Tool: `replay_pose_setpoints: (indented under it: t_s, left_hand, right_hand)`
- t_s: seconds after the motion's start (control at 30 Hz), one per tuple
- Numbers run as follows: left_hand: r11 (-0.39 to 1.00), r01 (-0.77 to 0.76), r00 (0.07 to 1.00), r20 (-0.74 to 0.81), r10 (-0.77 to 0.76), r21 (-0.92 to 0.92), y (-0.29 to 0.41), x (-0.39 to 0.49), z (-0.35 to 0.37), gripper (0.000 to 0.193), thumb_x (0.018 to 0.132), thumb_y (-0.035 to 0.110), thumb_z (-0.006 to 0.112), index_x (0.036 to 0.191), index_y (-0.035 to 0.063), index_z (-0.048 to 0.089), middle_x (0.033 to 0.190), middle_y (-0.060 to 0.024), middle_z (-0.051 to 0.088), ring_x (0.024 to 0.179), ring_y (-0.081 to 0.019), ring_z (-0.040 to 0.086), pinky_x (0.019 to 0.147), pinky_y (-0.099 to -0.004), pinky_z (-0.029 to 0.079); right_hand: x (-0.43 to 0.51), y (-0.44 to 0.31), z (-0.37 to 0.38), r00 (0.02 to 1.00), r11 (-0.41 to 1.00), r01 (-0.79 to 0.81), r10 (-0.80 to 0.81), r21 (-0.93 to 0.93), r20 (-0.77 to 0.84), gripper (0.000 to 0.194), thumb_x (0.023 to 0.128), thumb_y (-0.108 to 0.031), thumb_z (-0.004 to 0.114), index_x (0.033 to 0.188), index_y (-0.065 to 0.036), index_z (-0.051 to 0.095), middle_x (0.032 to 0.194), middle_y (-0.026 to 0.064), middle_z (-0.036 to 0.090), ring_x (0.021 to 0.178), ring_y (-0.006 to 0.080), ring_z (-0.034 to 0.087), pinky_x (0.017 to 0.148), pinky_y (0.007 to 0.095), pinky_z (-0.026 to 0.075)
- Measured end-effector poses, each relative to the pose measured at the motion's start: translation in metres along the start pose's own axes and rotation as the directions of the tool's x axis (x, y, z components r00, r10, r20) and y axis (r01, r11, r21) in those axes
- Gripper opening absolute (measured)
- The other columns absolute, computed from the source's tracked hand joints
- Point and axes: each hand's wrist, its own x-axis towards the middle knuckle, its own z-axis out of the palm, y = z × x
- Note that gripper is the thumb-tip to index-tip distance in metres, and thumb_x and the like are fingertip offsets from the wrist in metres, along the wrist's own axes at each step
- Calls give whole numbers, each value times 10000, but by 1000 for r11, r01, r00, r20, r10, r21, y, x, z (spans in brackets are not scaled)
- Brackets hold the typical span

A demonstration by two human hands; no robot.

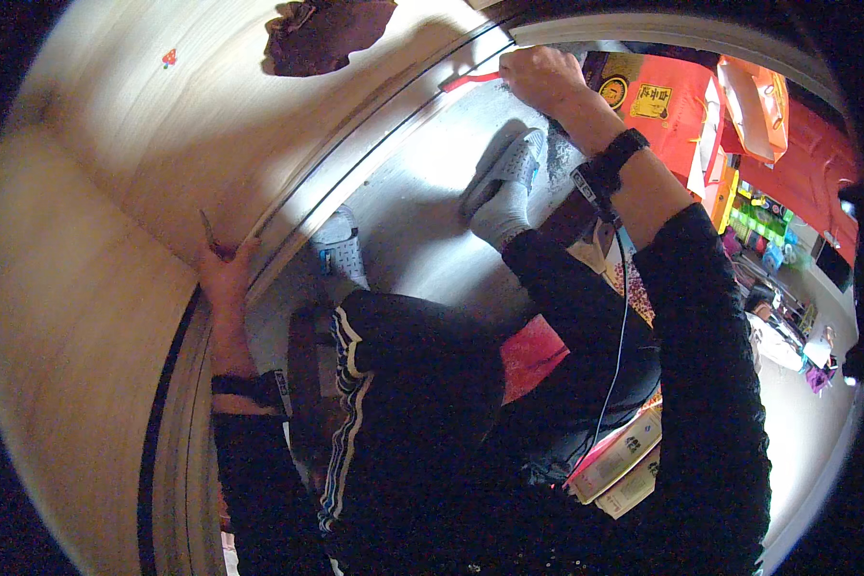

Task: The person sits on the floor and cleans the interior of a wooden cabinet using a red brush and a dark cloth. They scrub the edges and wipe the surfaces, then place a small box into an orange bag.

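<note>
My right hand (543, 81) is closed around a slim red tool (469, 81). Its far end reaches the pale grooved track (374, 155) along the edge of a wood-grain board (209, 137); what kind of tool it is I cannot make out. My left hand (225, 281) is at the corner where the board meets another wood-grain panel (65, 302), beside the track, with thumb and forefinger spread. No held thing shows in it, though shadow covers part of the fingers. A crumpled dark maroon cloth (327, 36) lies on the board beyond the track.
My slippered feet (342, 245) stand on the grey floor (410, 216). Red and orange paper bags (662, 108) crowd the right side. Boxes (623, 461) lie beside my leg. A cable (621, 317) hangs from my right wrist strap (608, 169). Farther right sits a green basket (759, 223).
</note>
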Motion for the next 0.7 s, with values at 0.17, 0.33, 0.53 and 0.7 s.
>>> replay_pose_setpoints:
  t_s: [0.17, 0.33, 0.53, 0.7]
  left_hand:
    - [1000, -8, 1000, -29, 7, -24, 10, -5, -1, 602, 659, 288, 890, 1058, -1, 546, 859, -61, 600, 769, -199, 566, 711, -346, 486]
    - [999, -40, 999, 7, 41, -27, 10, -4, -3, 606, 703, 313, 861, 1107, -25, 562, 960, -97, 634, 830, -198, 587, 755, -339, 491]
    - [994, 63, 998, 13, -65, 85, 3, 0, -1, 544, 700, 315, 865, 1027, -13, 581, 930, -94, 633, 823, -207, 581, 735, -340, 479]
    - [999, -13, 999, 29, 12, 32, -1, 0, -1, 555, 698, 343, 869, 1014, -10, 580, 889, -74, 611, 799, -199, 561, 726, -337, 472]
  right_hand:
    - [0, 30, 25, 989, 987, -127, 134, 97, -67, 272, 918, -366, 501, 989, -171, 677, 1010, 113, 697, 944, 353, 668, 813, 494, 534]
    - [-13, 72, 59, 955, 868, -281, 295, 410, 29, 366, 899, -398, 511, 987, -107, 715, 1038, 108, 705, 967, 327, 678, 823, 463, 549]
    - [-79, 67, 95, 763, 434, -627, 178, 647, 621, 166, 781, -221, 743, 871, -91, 694, 618, 100, 599, 626, 282, 656, 587, 379, 512]
    - [-71, 27, 84, 849, 269, -446, 430, 853, 308, 299, 934, -265, 491, 1102, -82, 656, 784, 115, 687, 694, 267, 670, 667, 385, 519]
